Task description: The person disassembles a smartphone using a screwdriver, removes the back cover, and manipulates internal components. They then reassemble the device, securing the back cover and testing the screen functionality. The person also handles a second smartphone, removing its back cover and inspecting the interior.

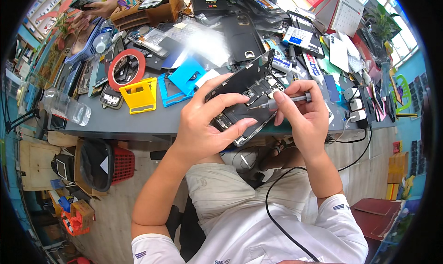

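Note:
My left hand (203,125) grips an opened black phone (247,116), fingers over its near side and thumb along the lower part. Its screen (247,72) is tilted up at the far edge, with exposed boards and metal parts below it. My right hand (304,116) holds a grey pen-shaped tool (301,98) with a pointed tip over the phone's inside, its thumb near the upper board. Whether the tip touches anything I cannot tell.
The dark desk (147,128) carries blue (183,77) and yellow stands (139,95), red tape (140,59), a bottle (64,107) and several chargers (355,105). Another person's hand (101,8) holds a phone at the upper left. A red basket (122,165) stands below.

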Motion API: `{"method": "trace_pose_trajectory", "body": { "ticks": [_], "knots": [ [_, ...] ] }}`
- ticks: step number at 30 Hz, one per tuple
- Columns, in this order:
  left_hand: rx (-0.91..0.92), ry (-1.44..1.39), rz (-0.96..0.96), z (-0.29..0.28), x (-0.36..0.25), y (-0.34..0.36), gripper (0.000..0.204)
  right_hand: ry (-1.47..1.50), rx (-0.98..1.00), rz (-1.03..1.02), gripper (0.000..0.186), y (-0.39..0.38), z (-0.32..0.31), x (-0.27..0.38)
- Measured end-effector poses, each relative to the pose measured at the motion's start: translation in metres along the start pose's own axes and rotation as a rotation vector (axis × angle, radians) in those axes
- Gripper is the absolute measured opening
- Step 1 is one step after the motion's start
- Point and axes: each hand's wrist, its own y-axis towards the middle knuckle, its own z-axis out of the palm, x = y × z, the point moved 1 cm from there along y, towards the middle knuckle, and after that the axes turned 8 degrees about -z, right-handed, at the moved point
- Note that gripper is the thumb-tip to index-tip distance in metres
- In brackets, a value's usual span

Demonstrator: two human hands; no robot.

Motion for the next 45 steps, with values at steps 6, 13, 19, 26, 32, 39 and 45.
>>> {"method": "trace_pose_trajectory", "body": {
  "ticks": [6,13,19,26,32,39,45],
  "knots": [
    [-0.007,-0.049,-0.041,-0.002,-0.002,0.000,0.045,-0.046,-0.033,-0.120,0.027,0.014,-0.006,-0.005],
    [-0.023,-0.027,-0.023,0.001,0.005,0.000,0.054,-0.093,0.019,-0.119,0.025,0.025,-0.005,-0.011],
    [-0.027,-0.008,-0.006,0.002,0.005,0.001,0.056,-0.159,0.053,-0.088,0.025,0.028,-0.005,-0.012],
    [-0.015,-0.042,-0.069,0.002,0.003,-0.001,0.047,-0.201,0.067,-0.082,0.026,0.029,-0.005,-0.013],
    [-0.014,-0.013,-0.030,0.002,0.005,0.001,0.050,-0.196,0.064,-0.096,0.026,0.029,-0.004,-0.013],
    [-0.035,-0.033,-0.044,0.003,0.005,0.000,0.055,-0.221,0.064,-0.101,0.026,0.029,-0.004,-0.014],
    [-0.028,-0.003,-0.028,0.002,0.006,0.001,0.054,-0.219,0.063,-0.105,0.025,0.029,-0.004,-0.014]
  ]
}}
